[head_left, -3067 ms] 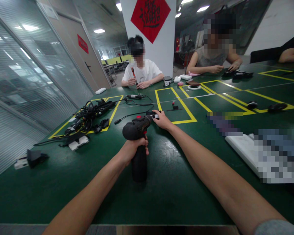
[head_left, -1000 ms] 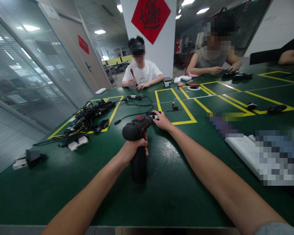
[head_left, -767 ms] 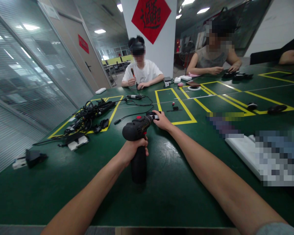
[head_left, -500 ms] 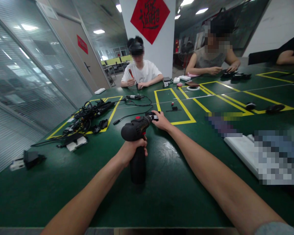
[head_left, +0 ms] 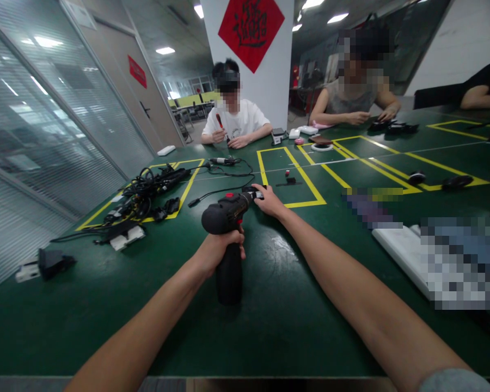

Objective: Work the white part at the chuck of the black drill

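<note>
My left hand (head_left: 222,249) is wrapped round the grip of a black cordless drill (head_left: 218,218) with a red button on top. The drill's nose points forward and right, toward my right hand (head_left: 271,201). My right hand's fingers close on a small black piece (head_left: 250,189) at the drill's tip. That piece is mostly hidden by the fingers and the chuck, so I cannot tell its kind or whether the bit touches it. Beyond my right hand, a small black part (head_left: 291,181) and a tiny red item (head_left: 287,173) lie inside a yellow tape outline.
A tangle of black cables and adapters (head_left: 155,188) covers the left of the green table (head_left: 106,326). Nearer lie black-and-white pieces (head_left: 126,238). A white slab (head_left: 400,256) lies at right. Across the table, one person (head_left: 237,120) holds a red-handled screwdriver (head_left: 219,121); another (head_left: 351,98) handles black parts.
Both hands and the drill stay almost where they were. The view has shifted very slightly; nothing was taken up or let go.
</note>
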A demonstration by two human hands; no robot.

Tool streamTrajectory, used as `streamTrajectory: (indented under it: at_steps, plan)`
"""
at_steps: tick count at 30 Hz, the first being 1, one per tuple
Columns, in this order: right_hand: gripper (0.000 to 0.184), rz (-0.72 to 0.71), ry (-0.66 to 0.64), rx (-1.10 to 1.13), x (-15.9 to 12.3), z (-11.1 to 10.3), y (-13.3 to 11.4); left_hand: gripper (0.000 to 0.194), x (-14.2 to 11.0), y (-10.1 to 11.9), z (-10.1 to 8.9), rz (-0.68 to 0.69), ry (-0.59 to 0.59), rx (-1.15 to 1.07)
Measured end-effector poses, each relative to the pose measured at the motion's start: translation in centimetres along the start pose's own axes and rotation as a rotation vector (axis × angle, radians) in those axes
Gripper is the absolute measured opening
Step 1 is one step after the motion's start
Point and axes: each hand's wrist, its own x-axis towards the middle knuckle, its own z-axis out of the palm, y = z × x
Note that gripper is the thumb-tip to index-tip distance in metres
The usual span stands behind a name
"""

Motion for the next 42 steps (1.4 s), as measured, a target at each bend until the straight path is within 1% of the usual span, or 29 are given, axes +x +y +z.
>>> streamTrajectory:
  at_steps: [4, 11, 14, 16, 20, 23, 29, 35, 42]
  plan:
    - [0.06, 0.016, -0.006, 0.0, -0.06, -0.1, -0.19, 0.018, -0.03, -0.01, -0.02, 0.009, -0.005, -0.001]
    - [0.061, -0.008, -0.002, -0.012, 0.09, 0.12, 0.08, 0.021, 0.03, 0.01, 0.08, -0.004, 0.022, 0.024]
    - [0.062, 0.0, -0.006, -0.015, 0.07, 0.13, 0.15, 0.021, 0.02, -0.01, 0.04, -0.01, 0.012, 0.019]
    - [0.066, 0.002, 0.001, -0.011, 0.06, 0.13, 0.19, 0.021, -0.02, -0.01, 0.0, -0.017, 0.006, 0.011]
    - [0.081, 0.007, 0.036, 0.019, 0.11, 0.21, 0.33, 0.019, -0.09, 0.06, -0.01, -0.015, 0.009, 0.004]
    - [0.085, 0.014, 0.047, 0.042, 0.15, 0.26, 0.4, 0.018, -0.08, 0.06, 0.01, -0.011, 0.005, -0.002]
    - [0.078, 0.02, 0.051, 0.035, 0.19, 0.19, 0.51, 0.017, -0.21, 0.17, 0.12, -0.009, 0.014, 0.007]
    - [0.078, -0.003, 0.046, 0.04, 0.33, 0.33, 0.79, 0.017, -0.29, 0.24, 0.15, 0.004, 0.013, -0.005]
    - [0.066, -0.003, 0.065, 0.057, 0.33, 0.37, 0.57, 0.018, -0.18, 0.12, -0.01, -0.009, 0.006, 0.004]
